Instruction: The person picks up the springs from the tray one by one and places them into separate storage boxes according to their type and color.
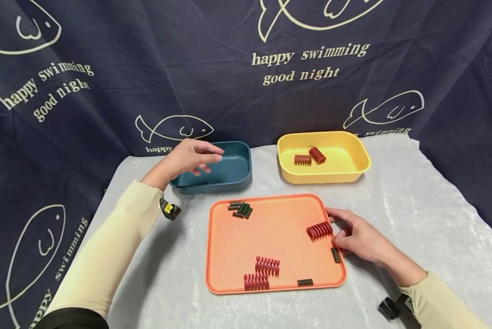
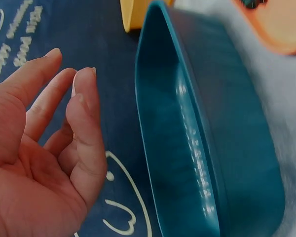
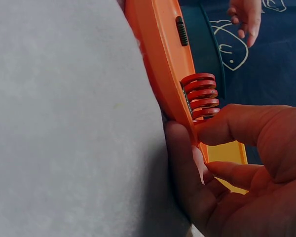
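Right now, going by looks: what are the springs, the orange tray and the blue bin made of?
Red spring: likely painted or coated metal, judging by the evenly wound flat coils with matte colour. Dark springs: same coiled build, probably metal too. Orange tray: looks like moulded plastic, with a smooth satin face and rounded rim. Blue bin: plastic, glossy, with streaks of reflected light on its inner wall.

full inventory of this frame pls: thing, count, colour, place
orange tray: 1, orange, centre of table
red springs on tray: 3, red, two front, one at right edge
dark springs on tray: about 5, dark green/brown, cluster at back left, two near right front; exact count unclear
yellow bin: 1, yellow, back right
red springs in bin: 2, red
blue bin: 1, teal blue, back left
table cover: 1, pale grey
backdrop: 1, navy, fish print
left hand: over blue bin, holds nothing
right hand: at tray's right edge, beside a red spring
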Demonstrator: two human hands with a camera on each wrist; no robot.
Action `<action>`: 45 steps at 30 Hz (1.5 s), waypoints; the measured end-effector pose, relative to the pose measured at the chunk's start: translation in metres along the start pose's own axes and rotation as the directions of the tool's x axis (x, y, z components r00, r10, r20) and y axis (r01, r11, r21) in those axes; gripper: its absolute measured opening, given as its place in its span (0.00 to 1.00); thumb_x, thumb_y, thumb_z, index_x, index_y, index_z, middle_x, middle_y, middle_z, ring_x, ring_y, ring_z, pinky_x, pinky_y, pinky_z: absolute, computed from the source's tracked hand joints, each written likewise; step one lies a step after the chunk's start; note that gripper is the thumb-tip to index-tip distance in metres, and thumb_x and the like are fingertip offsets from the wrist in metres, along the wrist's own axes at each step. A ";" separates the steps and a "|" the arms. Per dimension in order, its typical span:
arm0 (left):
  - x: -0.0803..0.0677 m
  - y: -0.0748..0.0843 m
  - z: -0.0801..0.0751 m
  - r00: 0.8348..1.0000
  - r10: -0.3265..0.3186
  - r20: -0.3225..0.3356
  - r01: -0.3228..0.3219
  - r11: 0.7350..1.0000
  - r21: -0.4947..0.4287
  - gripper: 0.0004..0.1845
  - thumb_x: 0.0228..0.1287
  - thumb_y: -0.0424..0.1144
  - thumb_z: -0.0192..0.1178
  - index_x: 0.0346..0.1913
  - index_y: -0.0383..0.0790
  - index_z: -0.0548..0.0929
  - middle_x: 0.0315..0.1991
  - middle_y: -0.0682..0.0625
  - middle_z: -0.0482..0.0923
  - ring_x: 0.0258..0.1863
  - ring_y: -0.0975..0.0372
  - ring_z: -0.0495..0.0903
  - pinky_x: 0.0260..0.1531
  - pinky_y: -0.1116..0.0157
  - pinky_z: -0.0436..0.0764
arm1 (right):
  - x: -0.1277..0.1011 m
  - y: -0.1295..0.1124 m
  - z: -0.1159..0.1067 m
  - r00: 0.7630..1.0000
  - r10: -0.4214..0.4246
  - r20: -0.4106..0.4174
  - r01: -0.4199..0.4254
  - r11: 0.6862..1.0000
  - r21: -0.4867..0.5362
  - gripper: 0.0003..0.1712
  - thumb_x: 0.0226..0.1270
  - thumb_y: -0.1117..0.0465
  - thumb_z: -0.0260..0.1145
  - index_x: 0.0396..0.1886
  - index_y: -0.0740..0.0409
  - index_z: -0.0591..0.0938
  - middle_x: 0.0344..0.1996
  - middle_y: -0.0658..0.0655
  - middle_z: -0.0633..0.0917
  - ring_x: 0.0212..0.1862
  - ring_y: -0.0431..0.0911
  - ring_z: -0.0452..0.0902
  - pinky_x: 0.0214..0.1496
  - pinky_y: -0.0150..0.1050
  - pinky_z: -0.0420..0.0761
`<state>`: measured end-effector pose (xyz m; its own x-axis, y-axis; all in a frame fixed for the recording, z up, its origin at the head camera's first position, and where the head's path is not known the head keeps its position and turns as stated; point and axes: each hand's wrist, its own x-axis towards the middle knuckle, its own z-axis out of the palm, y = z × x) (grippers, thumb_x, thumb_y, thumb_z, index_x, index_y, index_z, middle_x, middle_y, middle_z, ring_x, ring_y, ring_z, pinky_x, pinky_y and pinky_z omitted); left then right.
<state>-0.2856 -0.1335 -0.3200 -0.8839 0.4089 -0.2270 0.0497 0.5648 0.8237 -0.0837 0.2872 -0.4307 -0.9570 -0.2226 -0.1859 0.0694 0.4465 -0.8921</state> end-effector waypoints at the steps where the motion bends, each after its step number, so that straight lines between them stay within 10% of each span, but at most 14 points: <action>1: -0.003 0.001 0.002 1.000 0.015 0.008 -0.015 1.000 0.001 0.17 0.67 0.47 0.72 0.56 0.49 0.89 0.49 0.49 0.88 0.40 0.49 0.88 0.34 0.57 0.85 | 0.000 0.000 0.000 1.000 -0.003 0.000 0.003 1.000 -0.003 0.45 0.61 0.78 0.66 0.78 0.68 0.62 0.59 0.68 0.71 0.31 0.44 0.78 0.26 0.40 0.82; 10: -0.027 0.000 0.032 0.993 0.087 0.080 -0.088 0.996 0.012 0.17 0.64 0.48 0.74 0.54 0.51 0.90 0.44 0.48 0.89 0.39 0.47 0.88 0.30 0.57 0.85 | 0.001 0.000 0.000 1.000 -0.010 0.007 0.010 1.000 -0.007 0.44 0.61 0.77 0.67 0.78 0.67 0.63 0.59 0.68 0.72 0.30 0.43 0.78 0.27 0.41 0.83; 21: -0.036 -0.039 0.073 0.989 0.071 0.127 -0.061 0.995 -0.080 0.16 0.64 0.36 0.73 0.54 0.37 0.89 0.38 0.39 0.88 0.36 0.45 0.88 0.28 0.57 0.87 | 0.001 -0.002 0.001 1.000 -0.013 -0.009 0.013 1.000 -0.002 0.44 0.60 0.78 0.66 0.77 0.66 0.64 0.57 0.67 0.73 0.31 0.43 0.77 0.26 0.40 0.82; 45: -0.030 -0.067 0.105 0.998 0.044 0.037 -0.044 0.999 -0.007 0.13 0.58 0.32 0.77 0.47 0.42 0.92 0.37 0.53 0.90 0.28 0.63 0.86 0.20 0.66 0.79 | -0.001 0.000 0.000 1.000 -0.010 -0.027 0.010 1.000 -0.028 0.44 0.59 0.78 0.65 0.77 0.66 0.65 0.57 0.66 0.73 0.30 0.42 0.75 0.26 0.37 0.79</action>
<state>-0.2138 -0.1079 -0.4231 -0.8633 0.4592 -0.2096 0.0849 0.5414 0.8365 -0.0831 0.2875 -0.4307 -0.9649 -0.2038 -0.1656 0.0523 0.4688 -0.8817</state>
